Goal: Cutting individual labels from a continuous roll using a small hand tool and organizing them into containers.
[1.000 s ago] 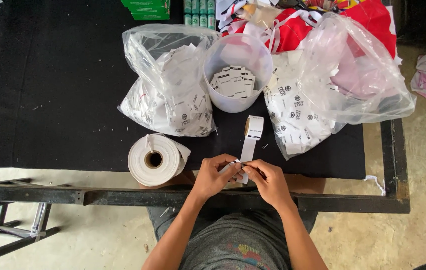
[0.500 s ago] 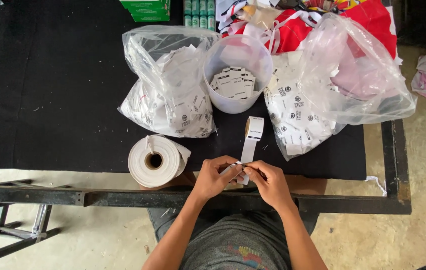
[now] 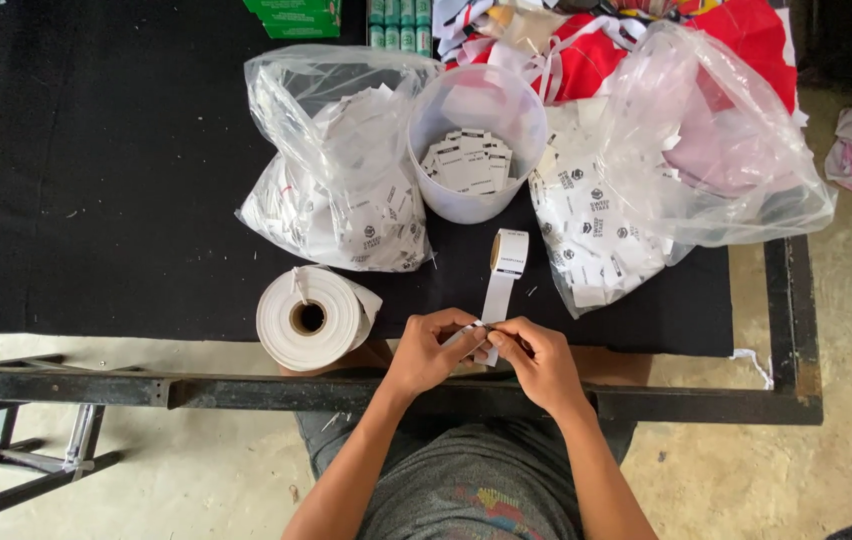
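My left hand (image 3: 430,350) and my right hand (image 3: 536,356) meet at the near edge of the black table (image 3: 96,200). Both pinch a small white tag (image 3: 479,331) between their fingertips. A strip of white labels runs from the tag up to a small label roll (image 3: 508,253) standing on the table just beyond my hands. A large white roll (image 3: 310,317) with a brown core lies to the left of my left hand.
A white tub (image 3: 476,155) with printed tags stands beyond the label roll. Clear plastic bags of white tags sit to its left (image 3: 341,190) and right (image 3: 646,190). Red and white cloth (image 3: 726,30) lies at the back. A black metal frame (image 3: 346,390) edges the table.
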